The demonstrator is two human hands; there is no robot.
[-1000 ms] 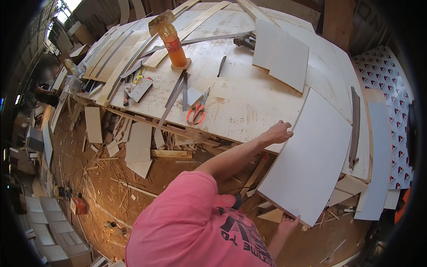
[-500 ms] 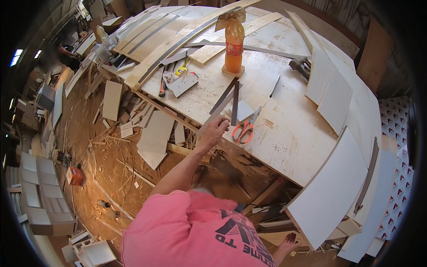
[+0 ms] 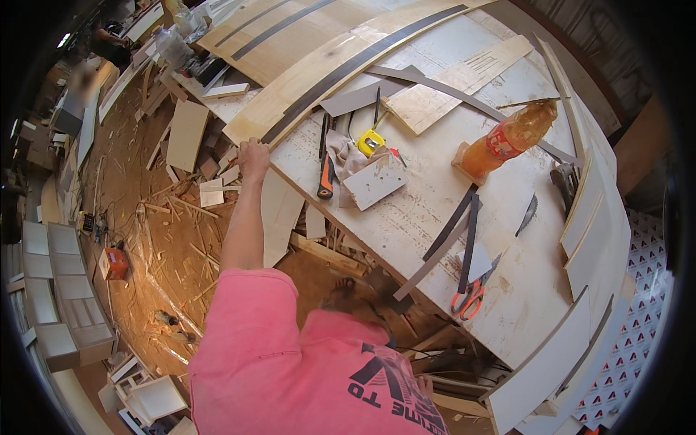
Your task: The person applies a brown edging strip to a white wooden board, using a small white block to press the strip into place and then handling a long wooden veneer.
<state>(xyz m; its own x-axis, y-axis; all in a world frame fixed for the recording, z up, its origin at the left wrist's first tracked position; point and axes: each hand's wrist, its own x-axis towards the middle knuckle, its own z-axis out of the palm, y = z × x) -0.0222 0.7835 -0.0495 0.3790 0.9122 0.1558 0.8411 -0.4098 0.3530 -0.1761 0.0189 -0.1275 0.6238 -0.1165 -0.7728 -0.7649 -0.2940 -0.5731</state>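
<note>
My left hand (image 3: 254, 156) grips the near end of a long pale wooden plank (image 3: 312, 76) with a dark strip (image 3: 377, 51) along it, at the table's edge. Beside it lie an orange-handled knife (image 3: 325, 175), a yellow tape measure (image 3: 370, 143), a rag (image 3: 343, 153) and a small light board (image 3: 373, 183). Farther right are dark and grey strips (image 3: 453, 225), orange-handled scissors (image 3: 470, 296) and a plastic bottle of orange liquid (image 3: 505, 141). My right hand (image 3: 425, 386) shows only partly beside my shirt, low in the view, its fingers unclear.
The worktable (image 3: 522, 333) carries white panels (image 3: 540, 362) and more boards (image 3: 580, 217) on the right. Scrap wood, cords and an orange box (image 3: 114, 264) lie on the floor, with stacked white panels (image 3: 51, 290) at the left. Another person (image 3: 109, 43) is at the far left.
My left hand has moved from the white panel leftward across the table to the long plank's end. My right hand has left the white panel. The view has swung left.
</note>
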